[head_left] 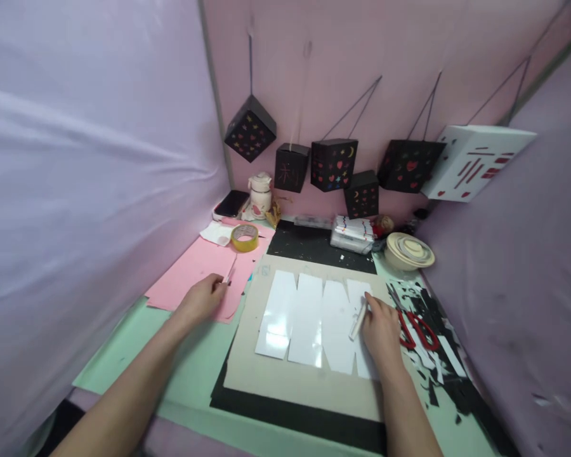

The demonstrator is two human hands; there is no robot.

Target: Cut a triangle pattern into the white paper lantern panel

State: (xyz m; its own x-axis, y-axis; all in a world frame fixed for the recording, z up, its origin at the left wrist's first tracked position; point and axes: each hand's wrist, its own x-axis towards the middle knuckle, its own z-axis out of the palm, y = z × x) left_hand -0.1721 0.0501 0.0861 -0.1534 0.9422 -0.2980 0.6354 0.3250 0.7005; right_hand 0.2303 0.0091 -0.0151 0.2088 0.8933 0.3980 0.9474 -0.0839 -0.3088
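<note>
My left hand (202, 297) is over the pink sheets, fingers closed on a slim, pale pen-like tool (228, 274) with a thin tip; its exact kind is unclear. At the right side of the white cut card (307, 317), my right hand (379, 324) grips a short white stick-shaped object (358, 320). What that object is cannot be made out. The card has several panels with slits and tapered ends. It lies flat on a beige board (247, 371), and my right hand covers part of its right panel.
Red-handled scissors (421, 330) lie among black and white paper scraps (457, 387) at the right. Yellow tape (244, 238) rests on pink paper (185, 279). Behind stand a bottle (260, 197), a phone (231, 204) and a cream bowl (408, 252). Decorated black boxes (334, 165) hang above.
</note>
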